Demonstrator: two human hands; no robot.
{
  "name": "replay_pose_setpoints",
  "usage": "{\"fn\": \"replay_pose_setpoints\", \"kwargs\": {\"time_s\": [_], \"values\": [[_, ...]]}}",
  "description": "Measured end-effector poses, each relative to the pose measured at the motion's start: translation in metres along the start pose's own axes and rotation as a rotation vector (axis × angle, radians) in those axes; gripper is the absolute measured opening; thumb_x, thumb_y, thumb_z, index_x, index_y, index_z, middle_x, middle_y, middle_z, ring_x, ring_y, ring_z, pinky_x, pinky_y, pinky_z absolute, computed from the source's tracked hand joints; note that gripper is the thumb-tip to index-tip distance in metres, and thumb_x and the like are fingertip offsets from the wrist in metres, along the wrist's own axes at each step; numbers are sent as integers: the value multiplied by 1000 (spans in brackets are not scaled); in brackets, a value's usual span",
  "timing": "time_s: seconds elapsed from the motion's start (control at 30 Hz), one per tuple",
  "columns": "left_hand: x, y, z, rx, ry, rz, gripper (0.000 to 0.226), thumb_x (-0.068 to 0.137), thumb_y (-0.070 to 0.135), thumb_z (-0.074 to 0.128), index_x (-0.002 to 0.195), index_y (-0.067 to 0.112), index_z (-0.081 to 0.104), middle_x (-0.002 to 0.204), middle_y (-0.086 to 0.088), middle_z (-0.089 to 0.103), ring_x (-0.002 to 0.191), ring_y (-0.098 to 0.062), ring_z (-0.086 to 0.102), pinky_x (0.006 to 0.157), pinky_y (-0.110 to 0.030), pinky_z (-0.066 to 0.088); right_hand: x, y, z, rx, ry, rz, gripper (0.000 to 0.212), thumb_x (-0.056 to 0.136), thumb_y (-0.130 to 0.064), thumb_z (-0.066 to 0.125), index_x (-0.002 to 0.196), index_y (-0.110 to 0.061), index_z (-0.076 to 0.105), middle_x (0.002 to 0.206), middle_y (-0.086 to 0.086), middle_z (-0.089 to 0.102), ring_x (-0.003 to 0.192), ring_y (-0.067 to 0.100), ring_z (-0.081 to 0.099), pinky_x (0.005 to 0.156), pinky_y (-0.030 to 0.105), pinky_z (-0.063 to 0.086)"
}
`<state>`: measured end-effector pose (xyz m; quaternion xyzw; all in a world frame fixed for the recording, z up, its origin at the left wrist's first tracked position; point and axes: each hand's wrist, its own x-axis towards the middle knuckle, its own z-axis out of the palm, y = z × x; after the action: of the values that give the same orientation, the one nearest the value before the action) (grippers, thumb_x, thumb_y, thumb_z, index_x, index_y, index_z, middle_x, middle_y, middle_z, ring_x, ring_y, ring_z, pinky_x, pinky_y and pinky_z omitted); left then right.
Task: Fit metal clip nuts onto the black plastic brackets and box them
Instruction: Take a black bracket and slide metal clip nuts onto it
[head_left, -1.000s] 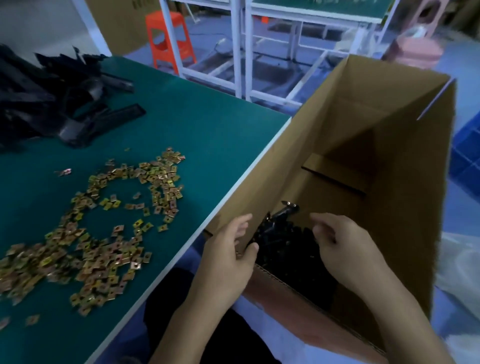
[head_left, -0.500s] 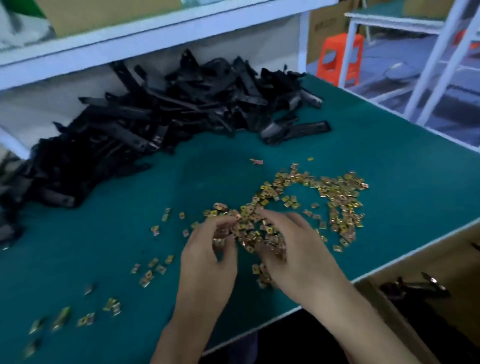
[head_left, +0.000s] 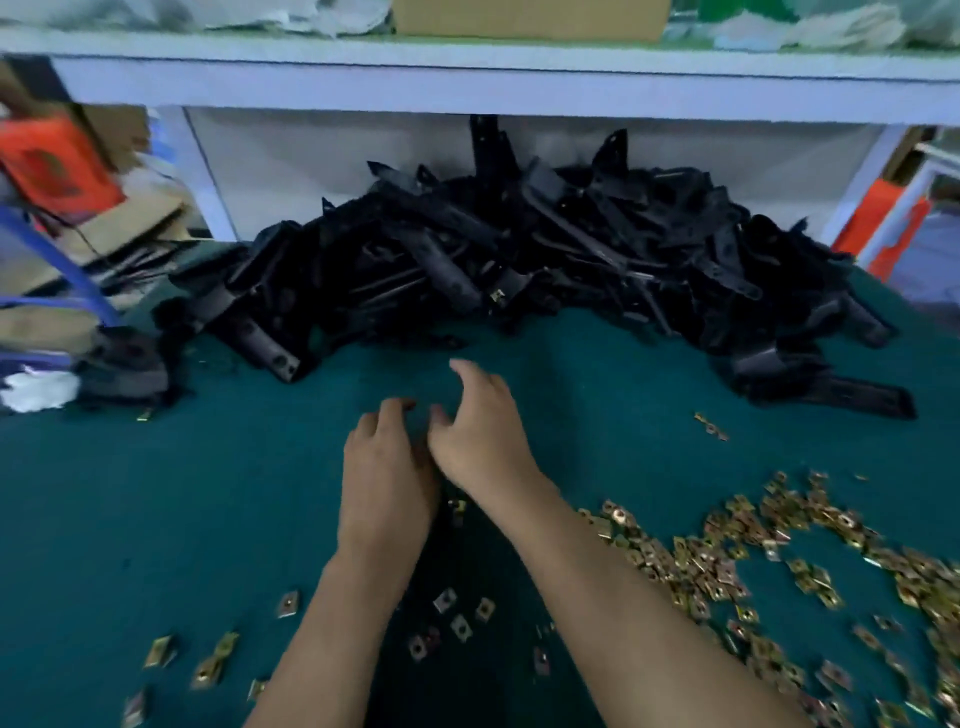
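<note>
A big heap of black plastic brackets (head_left: 519, 249) lies along the back of the green table (head_left: 156, 519). Gold metal clip nuts (head_left: 727, 545) are spread at the right, and a few loose ones (head_left: 447, 600) lie between my forearms. My left hand (head_left: 387, 467) and my right hand (head_left: 478, 431) hover side by side mid-table, short of the heap. The right hand's fingers reach forward, relaxed, with nothing in them. The left hand's fingers curl downward and its palm is hidden, so I cannot tell whether it holds anything. The packing box is out of view.
A white shelf (head_left: 467, 83) overhangs the bracket heap, with a cardboard box (head_left: 530, 18) on top. One bracket (head_left: 857, 397) lies apart at the right of the heap. Orange and cardboard clutter (head_left: 57, 161) sits beyond the table's left end.
My hands left the cardboard box, went to the clip nuts, then moved forward toward the bracket heap. The view swung left from the box to the table's back.
</note>
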<state>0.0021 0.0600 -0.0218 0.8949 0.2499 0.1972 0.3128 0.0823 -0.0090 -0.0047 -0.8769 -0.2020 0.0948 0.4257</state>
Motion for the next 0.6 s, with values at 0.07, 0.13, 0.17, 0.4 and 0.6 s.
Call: {"fn": "replay_pose_setpoints", "kwargs": {"time_s": [0.07,0.13,0.17,0.4,0.6], "values": [[9,-6,2,-18,25,9,40,94,-3,55,134,4,55,116,-17,61,106,-33,54,89,-45,47,38,-4,6,167,29,94,69,98,-31,61,155,-33,22,151,3,36,109,16,50,77,25,38],[11,-12,4,-59,58,9,38,96,-2,53,132,8,57,111,-9,61,102,-28,55,86,-44,49,72,-7,13,374,79,171,80,94,-34,67,156,-40,17,152,4,40,117,20,53,75,26,44],[11,-14,4,-77,72,11,36,97,0,53,131,11,58,108,-5,59,100,-25,55,85,-44,50,88,-8,16,477,104,191,84,93,-34,69,155,-44,15,153,4,41,120,21,54,79,29,51],[18,-24,8,-142,87,13,30,97,1,54,121,15,65,103,7,56,98,-14,56,84,-30,48,147,-3,39,385,488,46,96,89,-36,74,155,-48,5,148,4,47,122,20,56,85,28,49],[22,-29,5,-188,126,-3,29,96,0,55,116,16,67,100,8,59,94,-8,55,78,-5,38,136,4,39,198,466,-19,40,96,-33,65,133,-30,50,81,-19,54,84,18,64,68,36,52]]}}
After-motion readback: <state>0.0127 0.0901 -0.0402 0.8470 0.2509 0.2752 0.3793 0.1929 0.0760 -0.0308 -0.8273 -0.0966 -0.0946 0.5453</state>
